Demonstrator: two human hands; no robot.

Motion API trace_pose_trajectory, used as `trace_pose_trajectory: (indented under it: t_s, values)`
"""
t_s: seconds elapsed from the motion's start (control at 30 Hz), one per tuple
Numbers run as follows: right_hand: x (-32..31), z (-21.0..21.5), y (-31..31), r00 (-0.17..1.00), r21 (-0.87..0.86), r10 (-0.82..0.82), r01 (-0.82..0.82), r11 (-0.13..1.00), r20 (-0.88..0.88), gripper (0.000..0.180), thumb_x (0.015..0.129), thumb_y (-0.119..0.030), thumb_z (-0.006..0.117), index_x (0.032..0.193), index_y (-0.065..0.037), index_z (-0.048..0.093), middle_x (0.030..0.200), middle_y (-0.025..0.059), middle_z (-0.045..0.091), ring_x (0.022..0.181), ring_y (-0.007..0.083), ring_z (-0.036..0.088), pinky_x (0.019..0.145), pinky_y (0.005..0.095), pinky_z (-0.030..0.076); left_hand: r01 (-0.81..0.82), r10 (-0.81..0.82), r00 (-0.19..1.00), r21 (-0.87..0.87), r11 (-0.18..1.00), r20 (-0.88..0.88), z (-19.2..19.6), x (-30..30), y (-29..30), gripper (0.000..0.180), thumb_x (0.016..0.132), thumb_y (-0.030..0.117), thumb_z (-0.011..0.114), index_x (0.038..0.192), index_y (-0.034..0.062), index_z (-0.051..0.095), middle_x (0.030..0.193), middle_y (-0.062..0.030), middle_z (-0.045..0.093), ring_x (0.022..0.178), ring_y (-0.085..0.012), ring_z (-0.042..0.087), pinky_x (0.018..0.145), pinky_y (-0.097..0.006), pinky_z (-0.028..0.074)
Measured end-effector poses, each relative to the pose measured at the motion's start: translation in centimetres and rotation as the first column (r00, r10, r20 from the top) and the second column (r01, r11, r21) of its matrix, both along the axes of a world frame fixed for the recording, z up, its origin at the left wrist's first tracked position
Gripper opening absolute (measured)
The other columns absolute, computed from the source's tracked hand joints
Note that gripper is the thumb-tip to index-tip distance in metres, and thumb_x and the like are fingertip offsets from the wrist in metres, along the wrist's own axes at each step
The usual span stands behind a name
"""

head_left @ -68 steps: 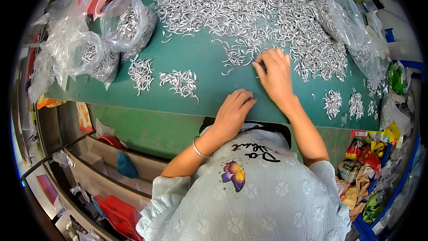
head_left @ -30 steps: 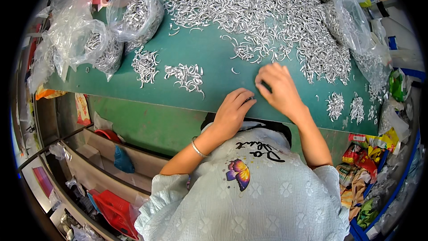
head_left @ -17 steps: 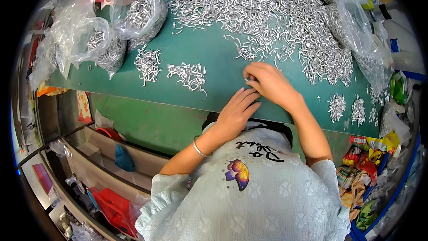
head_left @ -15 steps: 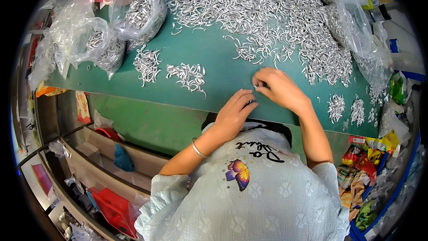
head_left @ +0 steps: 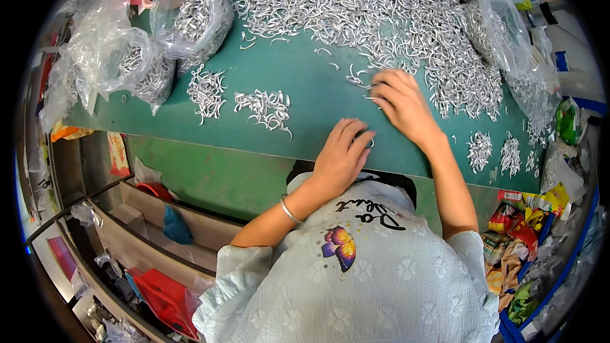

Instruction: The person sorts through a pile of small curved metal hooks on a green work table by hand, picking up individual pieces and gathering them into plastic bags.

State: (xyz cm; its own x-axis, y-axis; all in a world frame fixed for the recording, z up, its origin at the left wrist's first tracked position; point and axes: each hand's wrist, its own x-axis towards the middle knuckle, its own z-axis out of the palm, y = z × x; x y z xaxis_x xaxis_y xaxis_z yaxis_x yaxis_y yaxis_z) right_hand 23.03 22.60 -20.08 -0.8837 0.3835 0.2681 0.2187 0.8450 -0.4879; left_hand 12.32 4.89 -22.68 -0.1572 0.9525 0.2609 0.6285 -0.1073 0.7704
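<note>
Silver pieces [head_left: 356, 9]; green tabletop [head_left: 305, 89]; pale-blue shirt [head_left: 375, 286], flower-patterned, purple-orange butterfly [head_left: 345, 243].

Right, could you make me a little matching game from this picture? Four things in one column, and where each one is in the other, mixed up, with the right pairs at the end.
Things
1. Large heap of small curved pieces
2. Right fingers
3. Bracelet
4. Butterfly print

Places
A. Around the left wrist
B. On the front of the pale shirt
C. Spread over the far part of the green table
D. Beside the heap's near edge

Pairs: 1-C, 2-D, 3-A, 4-B.
</note>
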Motion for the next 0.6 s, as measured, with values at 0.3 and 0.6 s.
trace_pose_trajectory:
  t_s: [0.3, 0.6]
  values:
    - [2.7, 1.9, -0.1, 0.92, 0.087, -0.388, 0.391, 0.916, -0.051, 0.016, 0.077, -0.004, 0.069, 0.092, -0.005, 0.063, 0.098, 0.0098, 0.06, 0.099, 0.029, 0.056, 0.088, 0.0374, 0.041, -0.007, 0.008, 0.999, 0.025, 1.0, -0.045, 0.1, 0.2, 0.0, 0.03, 0.074, -0.006, 0.066, 0.102, 0.005, 0.062, 0.109, -0.0107, 0.054, 0.114, -0.0319, 0.053, 0.106, -0.057, 0.033]
    - [-2.5, 0.2, -1.5, 0.981, 0.037, -0.189, 0.187, 0.982, 0.042, 0.018, 0.078, -0.01, 0.071, 0.093, -0.005, 0.063, 0.102, 0.008, 0.056, 0.097, 0.0274, 0.052, 0.084, 0.0375, 0.039, -0.08, 0.08, 0.994, 0.005, 0.997, -0.068, 0.5, -1.2, -0.7, 0.031, 0.074, -0.011, 0.061, 0.102, 0.0004, 0.06, 0.11, -0.0135, 0.054, 0.115, -0.0356, 0.052, 0.106, -0.058, 0.033]
